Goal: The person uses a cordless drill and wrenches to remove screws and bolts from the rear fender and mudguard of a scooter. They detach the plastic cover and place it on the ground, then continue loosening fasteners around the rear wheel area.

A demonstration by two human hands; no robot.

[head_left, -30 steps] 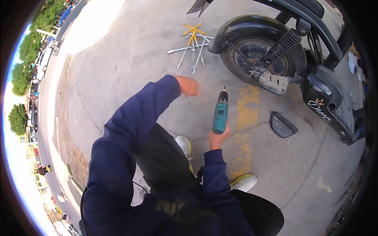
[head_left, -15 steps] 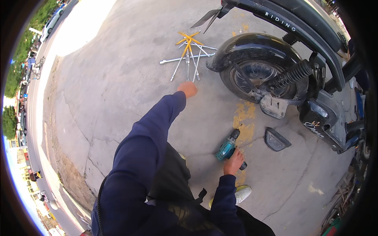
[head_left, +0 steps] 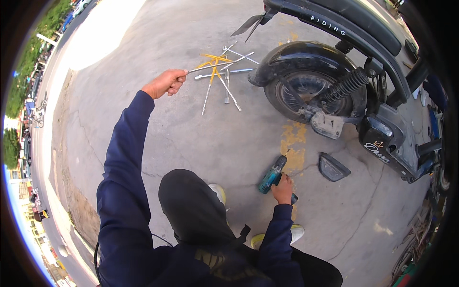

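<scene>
My left hand [head_left: 167, 83] is stretched out to the far left, its fingers closed round one end of a thin metal rod [head_left: 203, 67]. The rod reaches right, over a loose pile of silver rod-like wrenches [head_left: 231, 93], some with yellow parts [head_left: 218, 58]; where its far end stops among them is hard to make out. Nearer to me, my right hand [head_left: 283, 188] grips the handle of a teal and black cordless drill [head_left: 272, 176]. The drill is low over the concrete, its bit pointing away from me and slightly right.
A black electric scooter [head_left: 306, 60] stands at the right, its rear wheel beside the wrenches. A dark wedge-shaped plastic part [head_left: 334, 167] lies right of the drill. Both my shoes [head_left: 297, 233] are below. A road [head_left: 40, 158] runs along the left.
My left hand has moved left and up from the near side of the pile and now holds a rod; the tools in the pile have shifted. My right hand stays on the drill.
</scene>
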